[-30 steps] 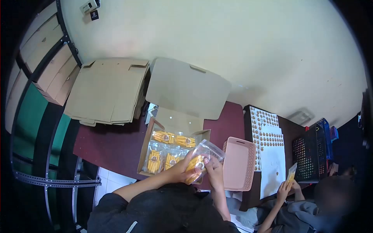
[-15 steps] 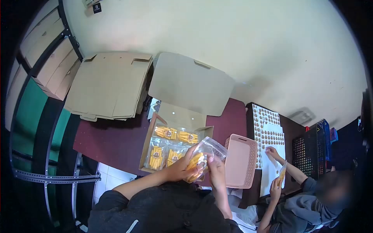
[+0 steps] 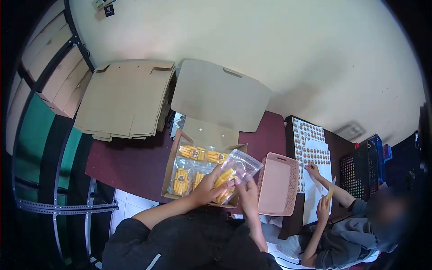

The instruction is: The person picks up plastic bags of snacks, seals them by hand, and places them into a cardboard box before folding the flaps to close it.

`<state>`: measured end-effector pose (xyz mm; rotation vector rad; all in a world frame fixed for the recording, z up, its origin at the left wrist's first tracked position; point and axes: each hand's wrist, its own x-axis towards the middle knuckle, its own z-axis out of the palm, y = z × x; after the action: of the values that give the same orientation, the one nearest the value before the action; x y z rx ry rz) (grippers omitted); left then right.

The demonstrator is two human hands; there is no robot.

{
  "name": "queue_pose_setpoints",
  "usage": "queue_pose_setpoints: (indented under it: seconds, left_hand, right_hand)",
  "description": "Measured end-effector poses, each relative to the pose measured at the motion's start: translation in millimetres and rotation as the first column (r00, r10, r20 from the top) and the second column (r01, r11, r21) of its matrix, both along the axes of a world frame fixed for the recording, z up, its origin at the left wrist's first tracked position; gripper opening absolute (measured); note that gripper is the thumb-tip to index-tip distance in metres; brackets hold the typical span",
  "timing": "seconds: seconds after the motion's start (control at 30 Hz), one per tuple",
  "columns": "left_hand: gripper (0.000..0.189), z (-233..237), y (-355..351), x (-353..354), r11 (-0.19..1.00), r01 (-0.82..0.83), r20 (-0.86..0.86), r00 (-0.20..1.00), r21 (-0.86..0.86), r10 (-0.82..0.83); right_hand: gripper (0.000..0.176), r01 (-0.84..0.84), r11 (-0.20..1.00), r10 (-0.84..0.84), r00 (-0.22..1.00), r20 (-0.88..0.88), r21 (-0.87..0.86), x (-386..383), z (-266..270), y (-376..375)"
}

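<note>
Between my two hands is a clear zip bag (image 3: 227,180) of yellow sticks, its clear top end pointing up and right. My left hand (image 3: 206,188) grips the bag's left side. On its right side my right hand (image 3: 246,191) holds it with thumb and fingers. Below and behind the bag stands an open cardboard box (image 3: 169,174) with several bags of yellow sticks, each with a round label. One such bag (image 3: 181,181) lies at the box's left front. My hands hide the box's right front part.
A pink basket (image 3: 293,189) stands right of my hands. Flattened cardboard (image 3: 126,99) is stacked at the left back. At the right, a co-worker (image 3: 346,225) holds a bag beside sticker sheets (image 3: 317,156) and a dark crate (image 3: 355,173). Metal shelving (image 3: 67,208) is far left.
The bag and both my hands have shifted slightly, up and left. The co-worker's hands have moved a little; the bag held there is a bit farther right.
</note>
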<state>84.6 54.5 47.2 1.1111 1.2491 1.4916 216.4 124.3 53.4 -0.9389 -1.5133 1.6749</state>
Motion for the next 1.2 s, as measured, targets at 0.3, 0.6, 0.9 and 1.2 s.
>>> queue_pose_setpoints:
  seconds: [0.3,0.6,0.9,1.2]
  left_hand:
    - [0.037,-3.3,-2.5,1.2,0.994,-0.075,-0.157,0.986,-0.082,0.061]
    - [0.039,-11.9,-0.8,4.7,0.994,-0.113,-0.08,0.99,0.008,0.113]
    - [0.042,-15.6,-2.9,12.2,0.985,-0.161,0.006,0.987,-0.06,0.162]
    - [0.055,-16.5,-1.6,14.7,0.993,-0.089,0.032,0.995,-0.077,0.092]
  right_hand:
    - [0.036,-0.214,0.976,0.217,0.965,0.144,-0.04,6.9,-5.8,-1.3]
    - [0.042,-0.336,0.907,0.364,0.929,0.072,-0.254,6.0,5.1,0.5]
    - [0.042,-0.367,0.885,0.366,0.929,-0.058,-0.286,16.5,-22.9,8.4]
    - [0.038,-0.249,0.946,0.227,0.966,-0.124,-0.207,12.8,-22.4,7.3]
